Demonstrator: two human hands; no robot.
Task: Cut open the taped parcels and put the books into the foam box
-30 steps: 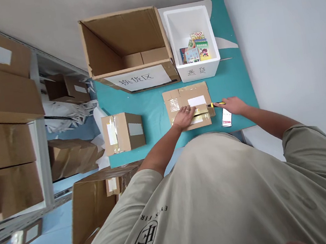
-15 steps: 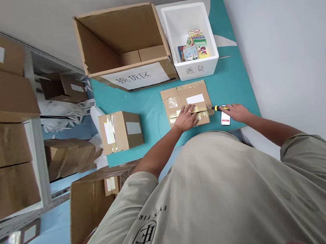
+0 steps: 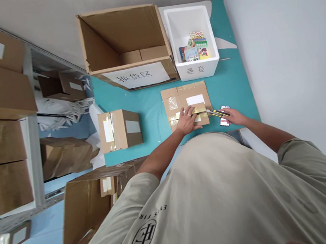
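Note:
A flat cardboard parcel (image 3: 185,96) lies on the teal table, with a white label (image 3: 195,100) and a strip of shiny tape (image 3: 193,112) across it. My left hand (image 3: 187,121) presses flat on the parcel, fingers spread, just below the tape. My right hand (image 3: 235,116) grips a yellow and black utility knife (image 3: 220,113), its blade tip at the parcel's right edge, touching the tape end. A smartphone (image 3: 224,116) lies on the table partly under my right hand and the knife.
A large open carton (image 3: 123,34) with a white sign and a white foam box (image 3: 195,73) holding picture books stand beyond the parcel. A small taped carton (image 3: 120,130) sits to the left. Shelves of cartons line the far left; a wall bounds the right.
My right hand has moved left and brought the knife tip onto the parcel's tape, now passing over the phone. My left hand stays on the parcel.

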